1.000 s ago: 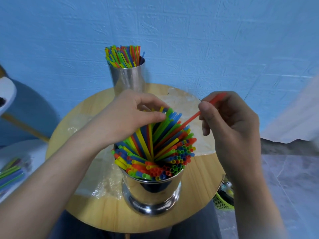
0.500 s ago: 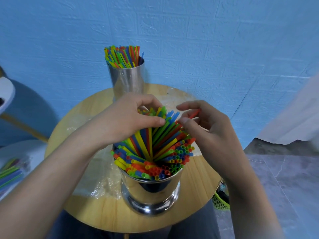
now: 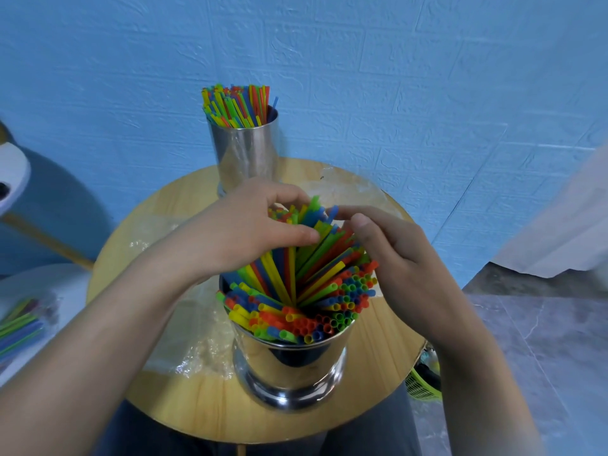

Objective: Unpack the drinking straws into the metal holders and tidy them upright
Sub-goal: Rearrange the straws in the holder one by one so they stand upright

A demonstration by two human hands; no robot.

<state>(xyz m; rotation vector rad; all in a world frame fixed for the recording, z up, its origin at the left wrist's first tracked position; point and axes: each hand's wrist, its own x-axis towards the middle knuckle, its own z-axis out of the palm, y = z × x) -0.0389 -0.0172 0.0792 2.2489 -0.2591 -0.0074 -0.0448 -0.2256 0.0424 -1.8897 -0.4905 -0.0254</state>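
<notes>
The straws [image 3: 296, 291] are packed into the near holder [image 3: 292, 366], which is set by the near edge of the table [image 3: 158, 232]. They are not upright. The front rows are stood with open ends up, but the middle ones are fanned, their long axes tipped away towards the table's far right edge.

The leaning tops are gathered under the left hand [image 3: 243, 228]: fingers are curled over the far tips and the thumb is pressed across the yellow and green ones. The right hand [image 3: 394, 255] is laid just beside the fan's right flank, fingers relaxed and nearly straight, one fingertip touching a blue tip; no straw is seen pinched there.

So the lean is directed straight at the right hand, and that hand is judged the nearer one for pushing the tops back towards the centre while the left keeps them bunched.

A far holder [image 3: 245, 153], already filled, is seen at the far edge. Crumpled wrap [image 3: 184, 340] is spread on the table's left side, and a packet [image 3: 16, 327] lies off the table, to the left.
</notes>
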